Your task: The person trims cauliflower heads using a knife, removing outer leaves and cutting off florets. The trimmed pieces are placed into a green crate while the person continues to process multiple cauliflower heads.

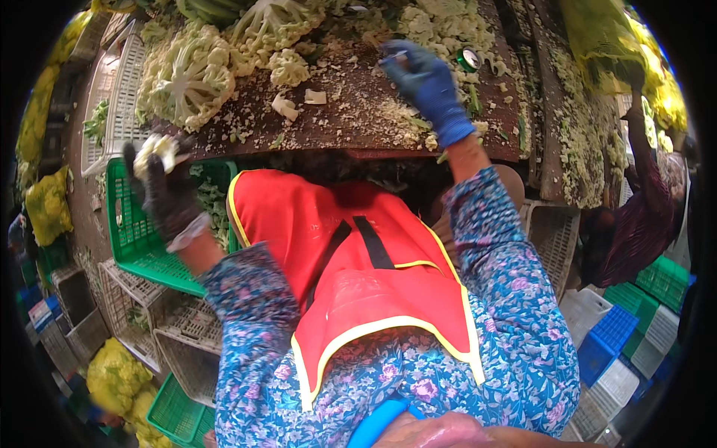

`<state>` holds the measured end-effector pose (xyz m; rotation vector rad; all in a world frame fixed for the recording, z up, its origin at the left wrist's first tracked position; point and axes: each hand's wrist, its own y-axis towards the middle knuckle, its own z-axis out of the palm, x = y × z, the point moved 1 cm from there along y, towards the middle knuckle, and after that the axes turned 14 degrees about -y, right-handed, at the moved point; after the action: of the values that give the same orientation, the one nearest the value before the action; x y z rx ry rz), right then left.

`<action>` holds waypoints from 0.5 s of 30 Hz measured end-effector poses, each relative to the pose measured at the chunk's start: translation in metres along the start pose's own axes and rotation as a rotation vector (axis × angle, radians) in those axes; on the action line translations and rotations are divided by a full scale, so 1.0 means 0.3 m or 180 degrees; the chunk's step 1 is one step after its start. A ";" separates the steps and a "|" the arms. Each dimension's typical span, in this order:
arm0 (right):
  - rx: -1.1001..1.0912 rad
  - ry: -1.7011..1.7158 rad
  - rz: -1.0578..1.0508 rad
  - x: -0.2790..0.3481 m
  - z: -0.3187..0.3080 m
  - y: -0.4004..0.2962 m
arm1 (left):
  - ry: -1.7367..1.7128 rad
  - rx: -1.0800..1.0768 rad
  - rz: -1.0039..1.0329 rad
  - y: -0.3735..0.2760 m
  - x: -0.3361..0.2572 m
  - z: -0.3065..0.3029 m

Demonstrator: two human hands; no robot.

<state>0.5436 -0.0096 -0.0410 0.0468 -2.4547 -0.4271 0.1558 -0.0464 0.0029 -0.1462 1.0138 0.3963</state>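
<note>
My left hand (pixel 168 185), in a dark glove, holds a pale cauliflower piece (pixel 156 152) above the edge of a green plastic crate (pixel 154 263). Green and white cauliflower bits (pixel 210 193) lie inside that crate. Blurred by motion, my right hand (pixel 428 89) in a blue glove is over the brown work table (pixel 336 126), its fingers curled. Whether it grips something small is unclear. Large cut cauliflower heads (pixel 187 78) lie at the table's left, with a floret (pixel 289 67) and two stem chunks (pixel 315 97) nearer the middle. More florets (pixel 448 28) are heaped beyond my right hand.
A small round green-rimmed object (pixel 468 59) sits among the florets. White crates (pixel 126 84) stand left of the table, and dirty crates (pixel 187 347) are stacked below. At right, a person (pixel 633 224) reaches toward a yellow mesh bag (pixel 602 45). Blue crates (pixel 608 341) lie behind.
</note>
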 end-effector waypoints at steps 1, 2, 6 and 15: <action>0.0288 -0.0840 0.0495 -0.072 -0.050 0.015 | 0.1335 0.0000 0.0379 0.057 -0.038 -0.096; 0.0401 -0.1474 0.0822 -0.150 -0.064 0.020 | 0.2701 -0.0199 0.0770 0.108 -0.091 -0.189; 0.0638 -0.1367 0.1082 -0.286 -0.008 0.016 | 0.5477 0.0219 0.1406 0.069 -0.057 -0.118; 0.1320 -0.0814 -0.0399 -0.038 0.104 -0.047 | 0.2634 0.2371 0.0080 -0.121 0.428 0.306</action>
<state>0.5329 -0.0121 -0.0754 0.3396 -2.7644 0.0345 0.3027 -0.0196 -0.0600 0.4115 1.9148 -0.0650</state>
